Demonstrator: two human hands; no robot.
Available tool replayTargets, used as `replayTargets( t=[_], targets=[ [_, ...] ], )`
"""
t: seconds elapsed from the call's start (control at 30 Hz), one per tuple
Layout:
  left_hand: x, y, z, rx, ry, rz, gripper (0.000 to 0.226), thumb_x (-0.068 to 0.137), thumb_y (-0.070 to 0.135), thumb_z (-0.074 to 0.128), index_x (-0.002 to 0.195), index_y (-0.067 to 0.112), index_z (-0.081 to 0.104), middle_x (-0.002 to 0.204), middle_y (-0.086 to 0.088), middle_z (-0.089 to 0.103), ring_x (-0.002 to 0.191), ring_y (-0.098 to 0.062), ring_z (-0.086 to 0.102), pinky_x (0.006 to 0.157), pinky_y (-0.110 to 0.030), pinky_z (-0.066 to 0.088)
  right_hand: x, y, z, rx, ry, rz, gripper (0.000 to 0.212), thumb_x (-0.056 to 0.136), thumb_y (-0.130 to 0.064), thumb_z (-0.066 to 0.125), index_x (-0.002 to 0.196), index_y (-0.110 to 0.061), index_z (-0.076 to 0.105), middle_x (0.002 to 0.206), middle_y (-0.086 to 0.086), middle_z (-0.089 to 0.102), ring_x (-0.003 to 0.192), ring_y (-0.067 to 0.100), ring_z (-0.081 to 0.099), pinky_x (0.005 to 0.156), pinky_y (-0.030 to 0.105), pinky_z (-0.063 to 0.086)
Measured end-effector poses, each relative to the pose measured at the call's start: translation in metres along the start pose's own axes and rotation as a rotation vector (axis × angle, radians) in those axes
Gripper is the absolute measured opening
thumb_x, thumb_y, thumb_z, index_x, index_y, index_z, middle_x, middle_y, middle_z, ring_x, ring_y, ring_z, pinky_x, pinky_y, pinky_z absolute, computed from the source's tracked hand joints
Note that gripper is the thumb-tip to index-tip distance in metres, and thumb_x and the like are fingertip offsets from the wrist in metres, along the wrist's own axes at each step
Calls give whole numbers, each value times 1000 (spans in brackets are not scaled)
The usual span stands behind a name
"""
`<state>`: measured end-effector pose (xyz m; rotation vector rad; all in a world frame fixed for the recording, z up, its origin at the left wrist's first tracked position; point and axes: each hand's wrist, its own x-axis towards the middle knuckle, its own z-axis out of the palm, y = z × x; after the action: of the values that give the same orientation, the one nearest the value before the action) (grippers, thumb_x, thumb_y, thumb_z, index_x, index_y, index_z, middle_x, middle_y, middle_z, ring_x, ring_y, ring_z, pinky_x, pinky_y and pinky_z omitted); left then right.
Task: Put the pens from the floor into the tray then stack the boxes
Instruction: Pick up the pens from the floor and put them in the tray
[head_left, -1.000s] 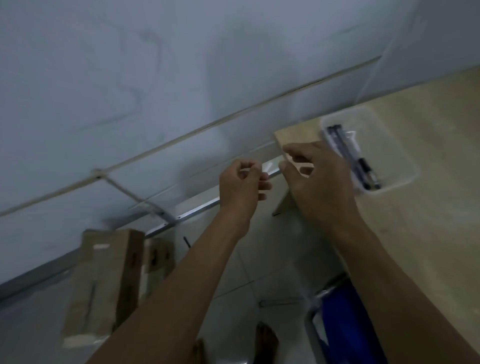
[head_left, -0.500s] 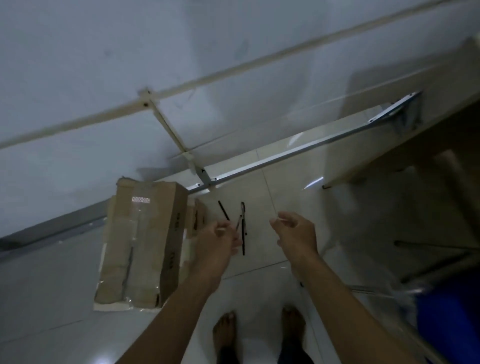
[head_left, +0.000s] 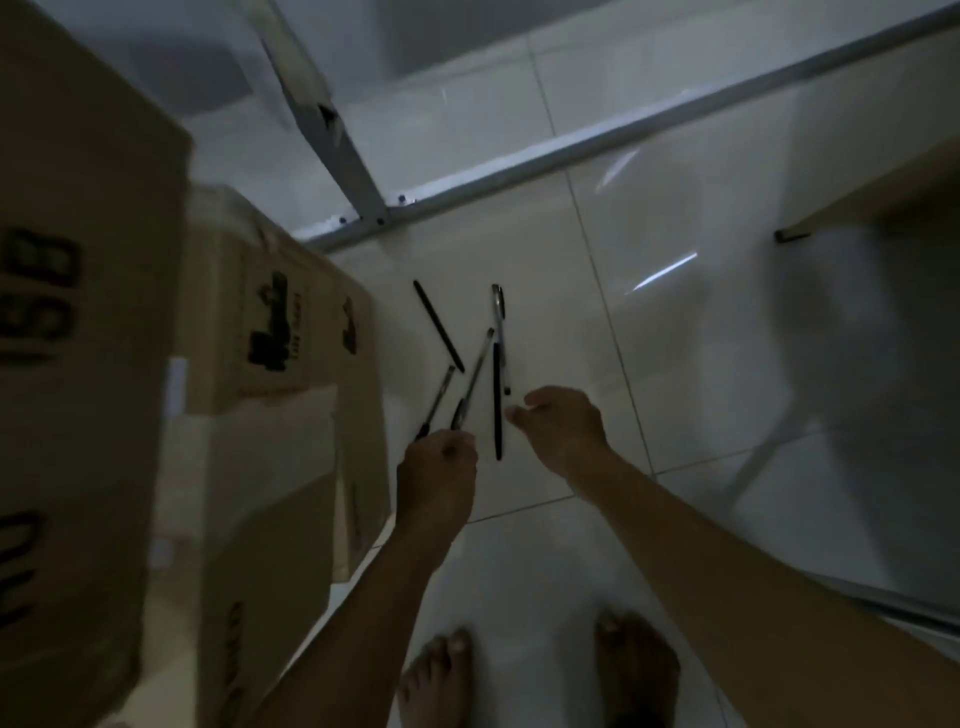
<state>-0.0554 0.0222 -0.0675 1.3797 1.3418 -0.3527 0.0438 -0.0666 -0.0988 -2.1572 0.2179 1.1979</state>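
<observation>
Several dark pens lie scattered on the white tiled floor: one black pen (head_left: 439, 325) at the far left, a clear capped pen (head_left: 500, 332), and a black pen (head_left: 497, 405) between my hands. My left hand (head_left: 436, 470) is curled shut around the near end of a slanted pen (head_left: 474, 376), and another pen (head_left: 436, 400) touches its knuckles. My right hand (head_left: 563, 428) hovers just right of the pens with fingers loosely apart, holding nothing. A large cardboard box (head_left: 78, 364) fills the left, with a smaller box (head_left: 280, 364) beside it. The tray is out of view.
A metal rail (head_left: 597, 140) runs along the floor by the wall, with a post (head_left: 332, 140) rising from it. A wooden table's leg (head_left: 792, 235) stands at the right. My bare feet (head_left: 540, 675) are at the bottom.
The view dropped from the table and tray down close to the floor. Both hands came down to the pens, and my left hand closed at a pen's end.
</observation>
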Motion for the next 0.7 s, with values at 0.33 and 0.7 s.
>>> replayTargets(
  t=[0.33,0.7],
  targets=[
    [67,-57,56,331,85,295,16,92,13,57,98,1,65,88,-8,63,81,-20,59,72,-29,50,107,-11,25,-208,121,-197,31,87,-33,64,75,-5,68,68,5,62,60,18,58,55,22,42],
    [81,-46,79,473,158,180,10,91,16,54,88,6,56,99,-11,65,82,-20,58,67,-27,43,101,23,20,-182,218,-270,24,75,-23,69,66,-1,69,55,3,63,45,10,53,47,23,49]
  ],
)
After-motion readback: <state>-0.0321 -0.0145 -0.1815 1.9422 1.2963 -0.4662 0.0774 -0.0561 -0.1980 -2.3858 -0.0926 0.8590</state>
